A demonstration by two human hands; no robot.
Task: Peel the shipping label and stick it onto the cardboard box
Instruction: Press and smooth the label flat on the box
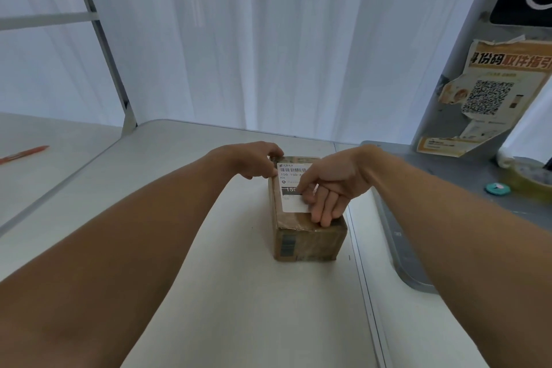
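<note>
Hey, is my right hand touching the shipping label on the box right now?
Touching. The head view shows the right hand with its fingers lying on the shipping label, covering its right edge.

Soft daylight glows through the white curtain [268, 39], leaving the near forearms dim; wide-angle distortion bends the edges, and shadows on the table [239, 293] stay faint.

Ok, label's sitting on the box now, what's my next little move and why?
Probably sweep the right hand flat across the shipping label to press it down: it already lies on top of the cardboard box, and the left hand steadies the far corner.
</note>
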